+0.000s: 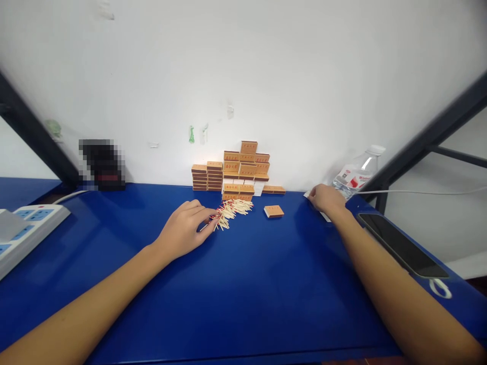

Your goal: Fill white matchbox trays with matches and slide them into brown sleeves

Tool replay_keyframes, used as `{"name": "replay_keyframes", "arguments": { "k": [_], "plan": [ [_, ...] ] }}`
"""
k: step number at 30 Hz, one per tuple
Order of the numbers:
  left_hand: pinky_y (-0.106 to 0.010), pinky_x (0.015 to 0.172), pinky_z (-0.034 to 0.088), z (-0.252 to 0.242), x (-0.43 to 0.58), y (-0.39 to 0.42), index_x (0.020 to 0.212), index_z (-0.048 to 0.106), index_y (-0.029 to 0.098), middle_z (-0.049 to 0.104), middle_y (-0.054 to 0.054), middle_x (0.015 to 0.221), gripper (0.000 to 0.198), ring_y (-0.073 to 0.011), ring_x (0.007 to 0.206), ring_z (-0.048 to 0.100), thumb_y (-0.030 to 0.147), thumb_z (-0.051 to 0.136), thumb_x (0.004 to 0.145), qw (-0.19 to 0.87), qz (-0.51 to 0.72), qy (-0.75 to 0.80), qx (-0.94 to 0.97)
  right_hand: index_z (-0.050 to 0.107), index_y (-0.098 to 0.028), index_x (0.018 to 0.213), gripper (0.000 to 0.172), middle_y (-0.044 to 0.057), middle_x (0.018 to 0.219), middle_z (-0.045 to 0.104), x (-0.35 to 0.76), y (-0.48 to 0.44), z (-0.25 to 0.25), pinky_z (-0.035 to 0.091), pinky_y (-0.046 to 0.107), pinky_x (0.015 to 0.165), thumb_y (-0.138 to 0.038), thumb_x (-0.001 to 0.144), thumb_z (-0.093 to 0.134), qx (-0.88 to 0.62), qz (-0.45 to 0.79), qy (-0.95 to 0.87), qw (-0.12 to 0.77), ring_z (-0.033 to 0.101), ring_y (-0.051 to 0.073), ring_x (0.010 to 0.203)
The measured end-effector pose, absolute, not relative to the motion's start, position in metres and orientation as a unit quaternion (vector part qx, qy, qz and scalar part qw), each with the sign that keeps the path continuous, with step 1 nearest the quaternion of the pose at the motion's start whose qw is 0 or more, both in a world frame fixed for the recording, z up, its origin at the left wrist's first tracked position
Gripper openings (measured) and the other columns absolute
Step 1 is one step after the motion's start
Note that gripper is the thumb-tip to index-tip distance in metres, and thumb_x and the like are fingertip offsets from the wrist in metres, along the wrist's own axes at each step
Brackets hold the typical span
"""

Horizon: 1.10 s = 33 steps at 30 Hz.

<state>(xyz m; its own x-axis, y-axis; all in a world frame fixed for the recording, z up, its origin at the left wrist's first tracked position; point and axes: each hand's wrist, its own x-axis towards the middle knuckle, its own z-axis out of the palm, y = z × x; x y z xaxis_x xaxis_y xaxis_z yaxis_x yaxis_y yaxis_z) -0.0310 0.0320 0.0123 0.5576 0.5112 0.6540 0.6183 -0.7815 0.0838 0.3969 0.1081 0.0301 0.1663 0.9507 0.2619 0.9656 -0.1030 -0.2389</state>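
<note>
My left hand (pixel 190 225) is at the left end of a loose heap of matches (pixel 238 207) with red heads. Its thumb and fingers close around some of the matches there. A single matchbox (pixel 274 211) lies flat to the right of the heap. Behind the heap rises a stepped stack of matchboxes (pixel 247 170), orange with red print. On the right, my right hand (pixel 326 198) is down on the table with curled fingers on a white piece of paper or card (pixel 325 217), mostly covered by the hand.
A clear plastic bottle (pixel 359 172) leans near the wall behind my right hand. A phone (pixel 403 244) lies along the right edge of the blue table (pixel 243 304). At the left are a white power strip (pixel 38 228) and a dark, pixelated object (pixel 102 165). A white cable (pixel 418 192) crosses on the right.
</note>
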Motion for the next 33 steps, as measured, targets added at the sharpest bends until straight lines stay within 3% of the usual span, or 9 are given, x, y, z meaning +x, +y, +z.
{"name": "replay_keyframes", "arguments": {
  "k": [3,7,9,12,16,20,24,28,33],
  "plan": [
    [-0.036,0.076,0.049,0.012,-0.031,0.032,0.109,0.074,0.016,0.073,-0.004,0.082,0.019,-0.0192,0.077,0.060,0.026,0.059,0.103,0.074,-0.346,-0.321,-0.878,0.075,-0.008,0.107,0.022,0.022,0.111,0.072,0.376,0.097,0.043,0.053,0.041,0.086,-0.026,0.100,0.063,-0.768,-0.023,-0.625,0.137,0.068,0.031,0.105],
    [-0.038,0.080,0.051,0.014,-0.028,0.024,0.115,0.072,0.016,0.072,-0.005,0.088,0.027,-0.0204,0.080,0.060,0.037,0.066,0.099,0.038,-0.342,-0.323,-0.882,0.077,-0.019,0.093,0.013,0.004,0.079,0.069,0.311,0.052,0.056,0.044,0.028,0.068,-0.021,0.094,0.064,-0.632,0.100,-0.755,0.141,0.064,0.017,0.075],
    [-0.041,0.085,0.053,0.016,-0.025,0.018,0.120,0.070,0.015,0.072,-0.008,0.096,0.045,-0.0224,0.086,0.061,0.050,0.073,0.092,0.003,-0.326,-0.318,-0.890,0.077,-0.021,0.095,0.012,0.001,0.080,0.068,0.272,0.020,0.055,0.042,0.026,0.065,-0.027,0.094,0.066,-0.493,0.224,-0.826,0.158,0.060,0.014,0.072],
    [-0.044,0.090,0.052,0.017,-0.021,0.010,0.121,0.069,0.016,0.071,-0.009,0.107,0.059,-0.0255,0.096,0.063,0.059,0.079,0.082,-0.040,-0.286,-0.304,-0.908,0.075,-0.019,0.086,0.009,0.000,0.080,0.065,0.227,-0.016,0.050,0.038,0.025,0.065,-0.016,0.090,0.067,-0.436,0.228,-0.856,0.156,0.055,0.012,0.068],
    [-0.042,0.086,0.050,0.016,-0.018,0.007,0.099,0.071,0.019,0.068,-0.006,0.095,0.036,-0.0245,0.091,0.062,0.051,0.076,0.085,-0.058,-0.239,-0.299,-0.922,0.075,-0.020,0.086,0.007,-0.002,0.076,0.063,0.211,-0.017,0.051,0.035,0.025,0.063,-0.018,0.090,0.070,-0.427,0.256,-0.852,0.160,0.052,0.011,0.066],
    [-0.039,0.080,0.049,0.014,-0.017,0.006,0.089,0.070,0.019,0.066,-0.004,0.087,0.023,-0.0219,0.084,0.062,0.041,0.075,0.086,-0.073,-0.224,-0.300,-0.924,0.071,-0.020,0.080,0.019,-0.004,0.062,0.058,0.212,0.018,0.055,0.033,0.027,0.059,-0.030,0.095,0.064,-0.493,0.219,-0.815,0.209,0.048,0.011,0.058],
    [-0.035,0.071,0.047,0.011,-0.009,-0.007,0.085,0.070,0.018,0.064,-0.002,0.078,0.025,-0.0194,0.074,0.060,0.043,0.076,0.082,-0.108,-0.224,-0.269,-0.930,0.064,-0.020,0.069,0.032,-0.001,0.062,0.061,0.193,0.039,0.049,0.030,0.029,0.056,-0.045,0.089,0.070,-0.576,0.144,-0.780,0.197,0.051,0.013,0.057],
    [-0.034,0.063,0.046,0.003,0.004,-0.025,0.084,0.070,0.018,0.065,0.001,0.072,0.031,-0.0176,0.067,0.060,0.046,0.080,0.075,-0.153,-0.215,-0.220,-0.939,0.059,-0.021,0.063,0.044,0.004,0.066,0.065,0.167,0.037,0.045,0.032,0.031,0.058,-0.052,0.093,0.064,-0.608,0.083,-0.775,0.149,0.058,0.018,0.064],
    [-0.035,0.059,0.045,-0.003,0.011,-0.033,0.081,0.069,0.018,0.067,0.000,0.070,0.031,-0.0185,0.063,0.062,0.046,0.080,0.074,-0.146,-0.225,-0.197,-0.943,0.070,-0.019,0.079,0.042,0.010,0.078,0.072,0.144,0.031,0.045,0.043,0.034,0.066,-0.055,0.097,0.059,-0.588,0.039,-0.800,0.110,0.067,0.024,0.077]
  ]
}}
